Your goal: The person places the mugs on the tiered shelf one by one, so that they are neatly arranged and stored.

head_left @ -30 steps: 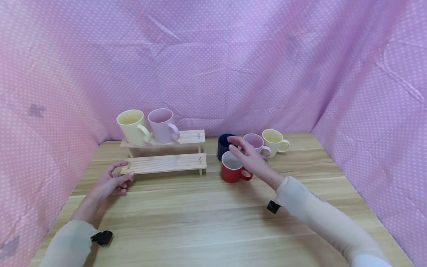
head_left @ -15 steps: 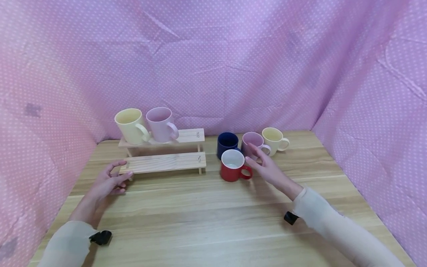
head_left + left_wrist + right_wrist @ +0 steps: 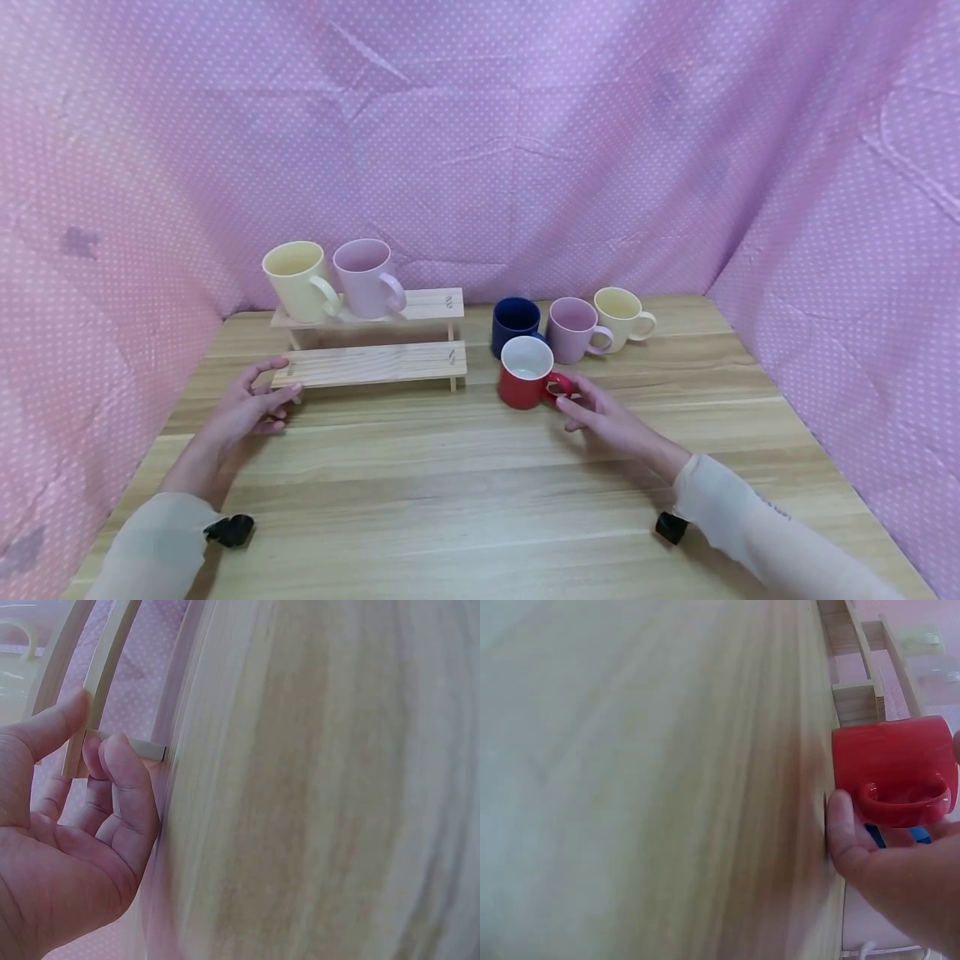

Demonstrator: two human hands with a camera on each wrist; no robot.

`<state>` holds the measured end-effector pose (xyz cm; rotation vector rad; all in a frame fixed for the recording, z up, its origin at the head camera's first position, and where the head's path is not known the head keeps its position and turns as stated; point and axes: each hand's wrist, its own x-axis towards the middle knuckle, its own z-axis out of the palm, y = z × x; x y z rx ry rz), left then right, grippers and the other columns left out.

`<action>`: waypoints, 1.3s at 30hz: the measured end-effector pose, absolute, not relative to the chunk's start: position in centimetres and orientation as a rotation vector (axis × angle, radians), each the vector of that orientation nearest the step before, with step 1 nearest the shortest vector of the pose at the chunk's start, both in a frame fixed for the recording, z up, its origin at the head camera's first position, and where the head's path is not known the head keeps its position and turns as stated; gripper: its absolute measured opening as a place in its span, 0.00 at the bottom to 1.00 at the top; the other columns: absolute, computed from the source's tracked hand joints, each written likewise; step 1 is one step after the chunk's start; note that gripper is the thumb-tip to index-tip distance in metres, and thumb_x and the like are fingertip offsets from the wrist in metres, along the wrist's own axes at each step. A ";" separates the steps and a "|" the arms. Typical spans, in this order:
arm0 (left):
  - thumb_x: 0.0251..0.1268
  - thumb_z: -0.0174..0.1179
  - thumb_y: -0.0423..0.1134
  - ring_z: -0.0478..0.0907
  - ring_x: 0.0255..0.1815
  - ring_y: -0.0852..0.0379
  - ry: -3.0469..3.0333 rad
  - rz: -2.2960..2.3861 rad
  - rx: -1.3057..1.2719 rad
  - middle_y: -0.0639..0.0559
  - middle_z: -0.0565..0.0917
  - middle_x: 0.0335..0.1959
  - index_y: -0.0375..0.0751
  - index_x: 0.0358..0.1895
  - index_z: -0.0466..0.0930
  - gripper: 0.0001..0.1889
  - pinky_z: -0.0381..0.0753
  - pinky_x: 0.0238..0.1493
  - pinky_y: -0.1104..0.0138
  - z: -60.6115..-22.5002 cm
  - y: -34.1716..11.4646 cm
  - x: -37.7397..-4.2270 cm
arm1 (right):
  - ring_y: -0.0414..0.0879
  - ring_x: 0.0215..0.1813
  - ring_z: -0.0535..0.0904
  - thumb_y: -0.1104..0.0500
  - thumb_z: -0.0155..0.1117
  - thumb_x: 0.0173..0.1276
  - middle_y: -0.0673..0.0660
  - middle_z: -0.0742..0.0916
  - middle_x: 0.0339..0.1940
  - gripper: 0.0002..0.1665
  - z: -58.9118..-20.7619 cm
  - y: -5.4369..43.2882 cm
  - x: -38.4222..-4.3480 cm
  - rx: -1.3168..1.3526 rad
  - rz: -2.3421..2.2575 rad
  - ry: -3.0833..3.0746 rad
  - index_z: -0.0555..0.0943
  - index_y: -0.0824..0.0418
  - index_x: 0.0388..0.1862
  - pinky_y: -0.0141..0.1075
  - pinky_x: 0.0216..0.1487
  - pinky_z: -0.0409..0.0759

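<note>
At the left, my left hand grips the left end of the lower tier of a light wooden shelf. In the left wrist view, its thumb lies on the board's edge while the other fingers curl by the board's end. My right hand is at the handle of a red mug with a white inside, which stands upright on the table. The right wrist view has the fingers spread loosely beside the handle, not closed round it. Part of that hand is cut off by the frame.
A pale yellow mug and a lilac mug stand on the shelf's upper tier. Behind the red mug are a navy mug, a second lilac mug and a second yellow mug. Pink dotted cloth encloses the table.
My right hand has drawn back from above the red and navy mugs, moving right and down to the red mug's handle. My left hand has stayed at the shelf's end.
</note>
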<state>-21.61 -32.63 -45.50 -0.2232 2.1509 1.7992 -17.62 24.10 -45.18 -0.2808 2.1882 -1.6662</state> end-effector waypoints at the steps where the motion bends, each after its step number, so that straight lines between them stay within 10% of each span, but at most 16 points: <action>1: 0.70 0.67 0.44 0.78 0.28 0.61 2.147 1.802 -0.225 0.56 0.85 0.34 0.62 0.69 0.60 0.31 0.87 0.27 0.66 -45.5 -32.7 -21.6 | 0.62 0.52 0.81 0.52 0.55 0.81 0.71 0.72 0.68 0.34 -45.2 24.1 -17.5 -0.282 -1.657 2.191 0.60 0.66 0.77 0.44 0.57 0.81; 18: 0.70 0.68 0.42 0.77 0.26 0.62 2.164 1.879 -0.190 0.55 0.84 0.32 0.62 0.65 0.65 0.27 0.86 0.26 0.68 -45.6 -32.1 -21.4 | 0.56 0.47 0.82 0.40 0.46 0.83 0.66 0.83 0.43 0.31 -44.9 23.6 -20.8 -0.237 -1.781 1.925 0.73 0.70 0.44 0.47 0.51 0.86; 39: 0.70 0.67 0.42 0.78 0.26 0.62 2.144 1.864 -0.177 0.55 0.87 0.33 0.64 0.63 0.65 0.26 0.87 0.27 0.68 -45.1 -32.4 -21.0 | 0.55 0.46 0.82 0.44 0.44 0.85 0.69 0.83 0.44 0.31 -45.5 23.6 -20.3 -0.307 -1.742 1.929 0.71 0.75 0.49 0.48 0.52 0.85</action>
